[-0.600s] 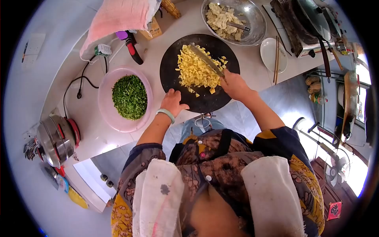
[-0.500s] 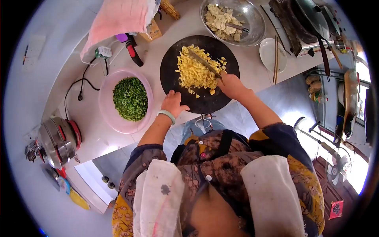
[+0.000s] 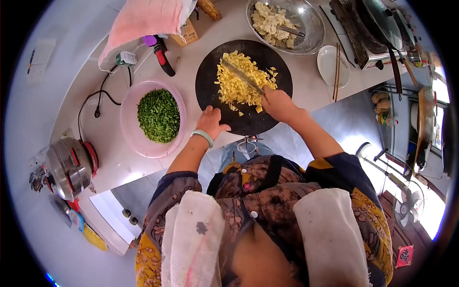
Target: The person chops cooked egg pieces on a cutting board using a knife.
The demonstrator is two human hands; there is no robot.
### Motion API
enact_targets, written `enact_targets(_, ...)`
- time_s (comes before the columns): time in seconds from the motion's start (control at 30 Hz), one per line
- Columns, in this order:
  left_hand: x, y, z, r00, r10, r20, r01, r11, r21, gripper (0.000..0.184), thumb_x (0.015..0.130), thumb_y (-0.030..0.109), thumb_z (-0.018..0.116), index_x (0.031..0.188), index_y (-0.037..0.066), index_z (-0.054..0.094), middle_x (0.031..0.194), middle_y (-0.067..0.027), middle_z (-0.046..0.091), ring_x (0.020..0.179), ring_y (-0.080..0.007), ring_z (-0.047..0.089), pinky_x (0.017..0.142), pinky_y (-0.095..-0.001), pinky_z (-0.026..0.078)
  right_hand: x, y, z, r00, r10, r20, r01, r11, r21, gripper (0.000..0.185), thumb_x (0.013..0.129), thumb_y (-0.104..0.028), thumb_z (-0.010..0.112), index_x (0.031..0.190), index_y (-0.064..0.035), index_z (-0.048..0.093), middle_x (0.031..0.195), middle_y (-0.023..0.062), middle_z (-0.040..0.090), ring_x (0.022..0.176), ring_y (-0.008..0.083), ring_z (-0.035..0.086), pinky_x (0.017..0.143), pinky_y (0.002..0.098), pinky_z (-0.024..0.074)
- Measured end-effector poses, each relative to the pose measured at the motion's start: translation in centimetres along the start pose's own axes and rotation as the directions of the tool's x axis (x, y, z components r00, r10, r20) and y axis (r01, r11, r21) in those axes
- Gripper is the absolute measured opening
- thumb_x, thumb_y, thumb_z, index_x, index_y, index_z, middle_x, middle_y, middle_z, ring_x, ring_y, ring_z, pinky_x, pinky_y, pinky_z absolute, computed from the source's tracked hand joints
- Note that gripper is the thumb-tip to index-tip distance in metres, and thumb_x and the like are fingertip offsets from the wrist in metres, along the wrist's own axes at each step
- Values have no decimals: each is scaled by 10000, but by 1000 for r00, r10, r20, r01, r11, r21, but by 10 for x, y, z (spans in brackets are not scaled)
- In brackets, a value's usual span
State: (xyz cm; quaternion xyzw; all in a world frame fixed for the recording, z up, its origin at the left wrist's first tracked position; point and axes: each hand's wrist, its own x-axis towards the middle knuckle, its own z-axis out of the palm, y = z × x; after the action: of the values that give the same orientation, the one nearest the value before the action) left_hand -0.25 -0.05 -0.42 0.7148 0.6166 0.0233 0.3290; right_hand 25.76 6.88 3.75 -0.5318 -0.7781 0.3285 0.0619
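Note:
My right hand point(image 3: 279, 104) is closed round the handle of a kitchen knife point(image 3: 242, 76), at the lower right of a round black cutting board point(image 3: 210, 62). The blade slants up and left across a heap of chopped yellow food point(image 3: 239, 93), which looks like cooked egg. Loose bits lie around the heap. My left hand point(image 3: 209, 122) rests its fingers on the board's lower left rim, with the thumb spread apart; a pale bangle point(image 3: 204, 137) circles that wrist. Left of the board stands a pink bowl point(image 3: 128, 112) holding chopped greens point(image 3: 158, 116).
Behind the board is a metal bowl point(image 3: 313, 33) of pale food with a utensil in it. A white dish point(image 3: 327, 71) with chopsticks point(image 3: 336, 71) and a stove point(image 3: 370, 55) are at right. A cord point(image 3: 103, 93) and metal cooker point(image 3: 67, 167) stand left.
The knife blade has shifted slightly left over the yellow heap, with my right hand. My left hand stays at the board's rim. The whole view has shifted a little.

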Motion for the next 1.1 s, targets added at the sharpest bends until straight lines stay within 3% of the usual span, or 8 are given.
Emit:
enact_targets(0.67, 2, 3, -5, 999, -16, 42, 16, 1000, 8, 467, 608, 318, 793, 779, 30, 467, 879, -153, 460, 820, -366, 516, 718, -433, 449, -2, -1, 10, 997, -32, 76, 34, 999, -30, 223, 869, -212, 470, 894, 10, 468, 697, 244, 588, 679, 422, 589, 634, 511, 464)
enact_targets(0.8, 1, 11, -13, 991, -78, 108, 77, 997, 12, 497, 609, 333, 786, 867, 11, 510, 972, -181, 480, 924, -389, 528, 784, -458, 459, -1, 1, -2, 995, -51, 83, 53, 999, -14, 213, 867, -202, 479, 887, 10, 463, 673, 235, 577, 662, 422, 582, 623, 508, 463)
enact_targets(0.97, -3, 15, -14, 997, -55, 59, 52, 997, 57, 444, 646, 313, 772, 866, 18, 525, 931, -172, 501, 866, -356, 539, 777, -422, 468, 18, 23, -29, 970, -223, -93, 211, 970, -119, 194, 849, -189, 504, 868, -2, 457, 643, 221, 567, 630, 411, 578, 571, 507, 456)
enact_targets(1.1, 10, -14, 1, 991, -118, -71, 88, 939, -332, 358, 735, 218, 733, 940, 9, 527, 855, -109, 561, 753, -231, 576, 673, -341, 487, 55, 42, -37, 957, -251, -143, 225, 958, -180, 184, 836, -186, 517, 859, -14, 457, 658, 210, 577, 644, 404, 583, 571, 500, 456)
